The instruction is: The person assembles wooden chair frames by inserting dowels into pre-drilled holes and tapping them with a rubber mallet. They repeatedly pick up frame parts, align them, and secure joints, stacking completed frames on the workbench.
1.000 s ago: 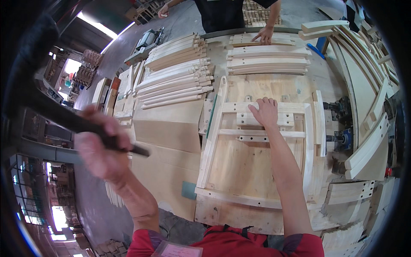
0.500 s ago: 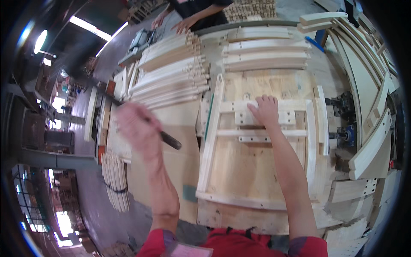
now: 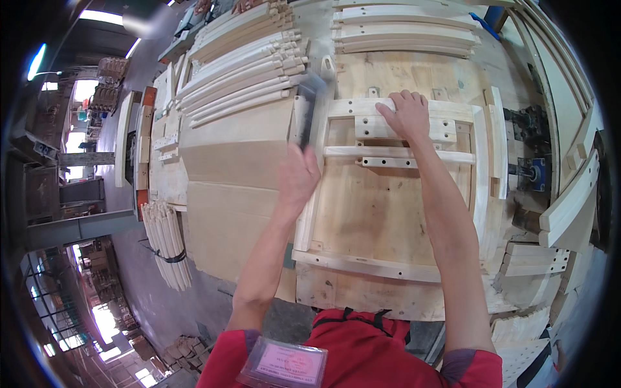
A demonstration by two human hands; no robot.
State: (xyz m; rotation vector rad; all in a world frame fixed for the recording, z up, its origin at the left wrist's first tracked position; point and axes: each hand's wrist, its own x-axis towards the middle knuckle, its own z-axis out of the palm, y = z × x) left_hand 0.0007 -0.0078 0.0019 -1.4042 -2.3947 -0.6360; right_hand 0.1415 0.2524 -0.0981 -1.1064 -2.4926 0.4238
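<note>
A pale wooden frame (image 3: 480, 174) lies flat in front of me, with side posts, cross rails and a curved near rail (image 3: 369, 266). My right hand (image 3: 409, 118) is closed over its far rail, thumb to the left, beside a short wooden block with holes (image 3: 442, 129). My left hand (image 3: 299, 173) is wrapped round the handle of a hammer (image 3: 306, 123) at the frame's left post. The hammer's head is smeared by motion, so I cannot tell if it touches the post. A narrow strip with holes (image 3: 391, 163) lies just nearer than the middle rail.
Shaped wooden slats (image 3: 249, 81) are stacked at the far left, and curved rails (image 3: 404, 32) at the far side. Clamps (image 3: 532, 171) stand along the bench's right edge. A cardboard sheet (image 3: 226, 220) covers the left part. A strapped bundle of sticks (image 3: 167, 246) is further left.
My left hand has swung the hammer from the left over to the frame's left post. My right hand has stayed on the far rail. The view has tilted down, taking the co-worker mostly out of sight.
</note>
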